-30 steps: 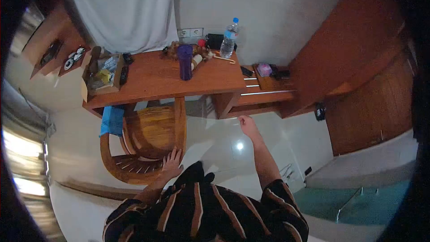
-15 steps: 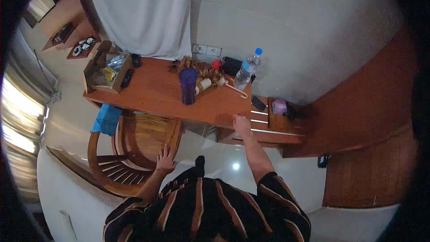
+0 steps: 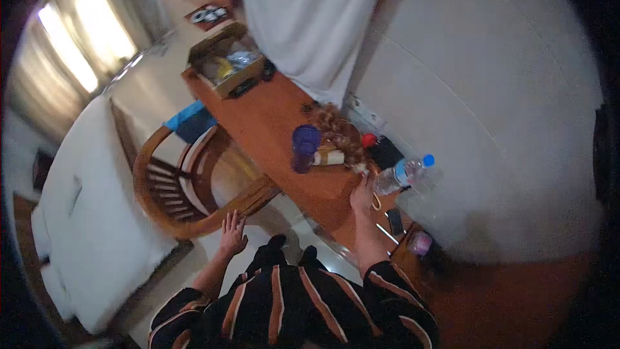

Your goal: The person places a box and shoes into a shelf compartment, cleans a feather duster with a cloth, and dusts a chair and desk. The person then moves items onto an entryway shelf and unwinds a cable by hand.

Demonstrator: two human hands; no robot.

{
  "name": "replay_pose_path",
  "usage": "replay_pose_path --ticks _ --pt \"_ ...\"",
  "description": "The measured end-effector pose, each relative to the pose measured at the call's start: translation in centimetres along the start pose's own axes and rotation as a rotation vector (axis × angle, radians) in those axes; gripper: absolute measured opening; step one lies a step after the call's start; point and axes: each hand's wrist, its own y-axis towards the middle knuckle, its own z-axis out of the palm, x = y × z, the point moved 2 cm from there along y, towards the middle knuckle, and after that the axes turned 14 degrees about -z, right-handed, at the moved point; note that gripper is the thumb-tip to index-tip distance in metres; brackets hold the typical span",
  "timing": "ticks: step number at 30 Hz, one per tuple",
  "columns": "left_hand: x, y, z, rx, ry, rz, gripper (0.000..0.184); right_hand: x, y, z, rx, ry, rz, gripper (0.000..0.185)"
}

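My right hand is over the wooden desk, its fingers stretched toward the pale end of a brown, curly, hair-like bundle. A cream hooked stick lies right beside it, partly covered by the hand; contact is unclear. To the right of the fingers is a clear water bottle with a blue cap. A purple tumbler and a pale cylinder are to the left of the hand. My left hand, fingers apart and holding nothing, is beside the arm of a wooden chair.
An open cardboard box with plastic packets sits at the desk's far end. A blue cloth hangs on the chair. By the wall are a black case and a red round object. A dark phone-like object lies nearer me.
The view has turned and shifted toward the desk. My right hand has moved from the desk's front edge to beside the hooked stick and curly bundle. My left hand remains near the chair.
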Motion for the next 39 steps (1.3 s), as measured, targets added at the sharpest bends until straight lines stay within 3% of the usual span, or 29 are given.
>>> replay_pose_path --ticks 2,6,8,9,11,12,14,18,21,23,27,29,30,32,34,35,37,38,39 --pt "-0.8 -2.5 1.7 -0.019 -0.07 -0.077 0.07 -1.8 0.4 2.7 0.139 -0.125 0.013 0.057" --pt "-3.2 -6.9 4.0 -0.053 -0.233 -0.17 0.061 -1.9 1.6 2.8 0.222 -0.046 -0.025 0.051" --pt "-4.3 -8.5 4.6 -0.054 -0.288 -0.189 0.06 0.4 2.3 -1.4 0.452 0.203 0.168 0.04" --pt "-4.9 -9.3 4.5 -0.046 -0.326 -0.198 0.058 0.0 1.9 -1.1 0.457 0.2 0.166 0.04" --pt "-5.6 -10.1 4.9 -0.039 -0.366 -0.208 0.056 -0.2 1.7 -1.1 0.044 0.201 -0.058 0.034" --pt "-5.7 -10.2 5.4 -0.057 -0.383 -0.169 0.055 -0.3 1.8 -1.4 0.048 0.199 -0.061 0.034" --pt "-6.0 -10.5 5.9 -0.079 -0.403 -0.134 0.054 -0.1 2.0 -2.9 0.126 0.367 0.14 0.031" --pt "-9.1 -9.3 3.6 -0.004 -0.662 0.016 0.044 0.6 1.3 -6.6 0.091 0.356 0.084 0.031" --pt "-12.1 -8.2 -0.5 0.021 -0.839 0.121 0.039 2.3 -1.0 -10.5 -0.042 0.424 0.067 0.024" --pt "-13.8 -7.5 -3.6 0.105 -1.018 0.172 0.04 2.3 -2.9 -10.4 -0.357 0.534 -0.043 0.026" --pt "-16.8 -8.4 -10.7 0.2 -1.411 0.298 0.058 8.6 -7.5 -17.3 -0.221 0.784 -0.007 0.034" --pt "-17.1 -8.7 -12.2 0.189 -1.51 0.308 0.065 12.7 -9.8 -18.3 -0.146 0.886 -0.205 0.029" --pt "-17.0 -8.9 -12.8 0.159 -1.648 0.32 0.067 13.5 -11.3 -15.2 -0.078 0.971 -0.166 0.029" --pt "-15.1 -9.5 -13.3 0.11 -1.789 0.334 0.069 18.2 -13.5 -16.2 -0.027 0.771 -0.435 0.027" --pt "-12.0 -9.8 -12.2 0.122 -1.794 -0.192 0.066 20.7 -16.7 -11.3 0.09 0.755 -0.547 0.026" --pt "-10.7 -10.4 -12.5 0.106 -1.8 -0.195 0.066 22.5 -18.0 -11.0 0.092 0.76 -0.561 0.026" --pt "-7.5 -11.9 -12.6 -0.02 -1.959 -0.458 0.059 25.8 -20.3 -10.3 0.395 0.84 -0.421 0.029" --pt "-4.5 -10.6 -9.5 0.069 -1.943 -0.537 0.038 27.1 -21.0 -10.0 0.399 0.842 -0.429 0.029" --pt "-2.9 -11.5 -9.8 0.062 -1.946 -0.54 0.038 28.3 -21.7 -9.4 0.438 0.85 -0.469 0.028"
